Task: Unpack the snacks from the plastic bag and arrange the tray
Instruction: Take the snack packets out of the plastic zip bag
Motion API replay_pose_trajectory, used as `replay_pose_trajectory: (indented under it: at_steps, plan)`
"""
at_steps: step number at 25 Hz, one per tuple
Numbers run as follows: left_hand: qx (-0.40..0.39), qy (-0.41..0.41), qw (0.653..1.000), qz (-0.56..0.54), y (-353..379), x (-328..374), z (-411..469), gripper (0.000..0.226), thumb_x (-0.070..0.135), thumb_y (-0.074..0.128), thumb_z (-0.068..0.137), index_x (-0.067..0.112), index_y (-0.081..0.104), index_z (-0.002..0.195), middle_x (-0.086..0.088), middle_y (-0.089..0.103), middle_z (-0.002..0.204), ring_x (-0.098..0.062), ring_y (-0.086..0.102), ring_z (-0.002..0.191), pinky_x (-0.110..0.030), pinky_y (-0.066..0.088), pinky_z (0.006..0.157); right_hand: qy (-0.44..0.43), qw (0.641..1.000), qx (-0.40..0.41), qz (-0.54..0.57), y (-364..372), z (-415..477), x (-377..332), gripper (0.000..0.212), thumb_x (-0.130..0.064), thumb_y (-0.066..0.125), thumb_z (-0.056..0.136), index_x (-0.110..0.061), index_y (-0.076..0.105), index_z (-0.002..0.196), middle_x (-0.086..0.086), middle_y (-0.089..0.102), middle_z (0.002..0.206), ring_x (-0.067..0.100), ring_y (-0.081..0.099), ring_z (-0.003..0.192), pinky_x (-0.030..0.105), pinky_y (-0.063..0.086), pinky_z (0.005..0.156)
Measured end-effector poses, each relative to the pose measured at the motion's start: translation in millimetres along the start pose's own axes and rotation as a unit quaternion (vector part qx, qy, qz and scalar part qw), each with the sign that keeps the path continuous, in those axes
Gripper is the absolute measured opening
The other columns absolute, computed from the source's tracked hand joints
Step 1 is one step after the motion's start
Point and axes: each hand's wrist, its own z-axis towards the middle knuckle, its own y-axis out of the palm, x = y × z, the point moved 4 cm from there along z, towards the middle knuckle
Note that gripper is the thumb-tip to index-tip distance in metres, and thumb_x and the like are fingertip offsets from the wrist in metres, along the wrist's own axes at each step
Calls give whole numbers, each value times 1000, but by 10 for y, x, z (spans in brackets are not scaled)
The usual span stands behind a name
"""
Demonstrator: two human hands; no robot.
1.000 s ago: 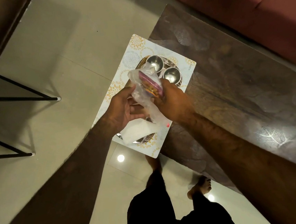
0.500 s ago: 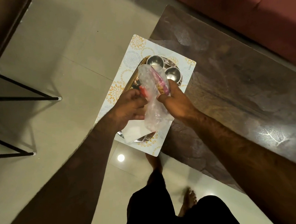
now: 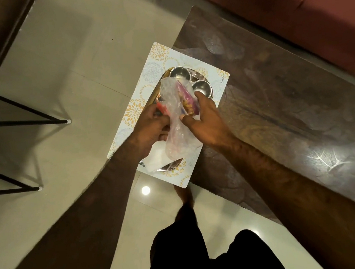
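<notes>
A clear plastic bag [image 3: 177,134] hangs between both hands above a steel tray [image 3: 210,87]. Inside the bag shows a purple snack packet [image 3: 187,99] with yellow print. My left hand [image 3: 150,130] grips the bag's left side, with a red packet [image 3: 162,109] at its fingertips. My right hand [image 3: 203,121] holds the bag and the purple packet from the right. Two small steel bowls [image 3: 179,72] [image 3: 201,86] sit at the tray's far end. A white napkin [image 3: 156,159] lies on the tray's near end, under the bag.
The tray rests on a floral placemat [image 3: 144,94] that overhangs the left end of a dark wooden table [image 3: 277,103]. A maroon sofa [image 3: 300,3] runs behind the table. Black metal legs [image 3: 19,123] stand on the tiled floor at left. My feet are below.
The bag has been lowered and turned upright over the tray. My left hand closed on its left side, and my right hand moved from behind the packet to its right edge.
</notes>
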Motion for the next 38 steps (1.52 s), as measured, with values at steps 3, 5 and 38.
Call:
replay_pose_trajectory:
  at_steps: [3,5,38]
  plan:
    - [11,13,1000,19,34,45,43,34,14,62,96,19,62,129,-8,72,117,-26,74,99,-42,65,74,-34,996,61,-56,-67,-39,-65,71,-51,65,93,-23,41,155,5,48,150,25,53,134,45,50,110]
    - [7,21,1000,10,67,96,37,31,16,62,96,20,64,127,-5,73,118,-24,74,103,-43,64,73,-62,992,82,-71,-95,-69,-134,72,-62,62,91,-24,47,150,3,53,143,22,58,125,44,54,102]
    - [78,210,939,262,-273,994,-434,12,16,75,89,16,68,98,2,44,54,-8,37,40,-24,42,43,21,966,-120,-230,-434,-260,-540,77,-38,83,85,-27,48,153,2,60,150,26,59,135,42,52,112]
